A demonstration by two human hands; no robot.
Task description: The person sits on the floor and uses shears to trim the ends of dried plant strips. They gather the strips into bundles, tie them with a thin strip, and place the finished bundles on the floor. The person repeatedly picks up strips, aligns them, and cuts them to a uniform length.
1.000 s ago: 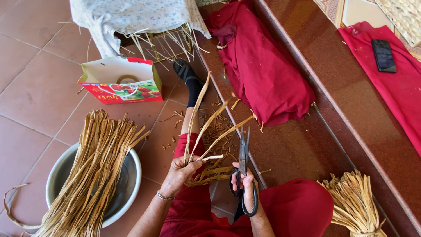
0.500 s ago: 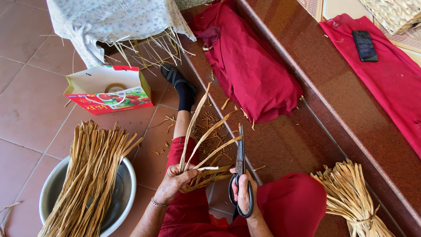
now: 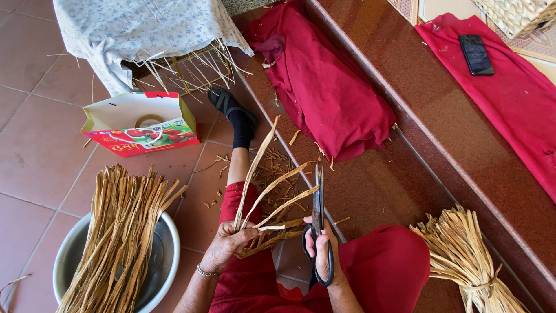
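1. A grey metal basin [image 3: 168,255] sits on the tiled floor at the near left; a thick bundle of dried straw strips [image 3: 119,232] stands in it, spilling over its rim, tips fanning toward the far side.
2. Beyond the basin lies an open paper box [image 3: 136,124], white inside, red and green outside, with a ring-shaped thing in it that I cannot make out.
3. The left hand [image 3: 226,243] has its fingers curled tight round the lower ends of a few straw strips [image 3: 269,191], held just above the person's red-clad lap.
4. Those strips have their long axis running from near to far; the tips fan out and lean toward the far right, the longest one reaching up past the black-socked foot [image 3: 234,113].
5. The right hand [image 3: 321,249] grips black scissors [image 3: 317,214], fingers through and around the loops; the blades lie pressed together, pointing straight away from the person, just right of the strips and touching their tips.
6. A tied sheaf of straw [image 3: 463,261] lies at the near right on the brown step.
7. Against half a second ago, both hands and the scissors keep much the same pose; the view has shifted slightly, so the box and the basin sit further right.
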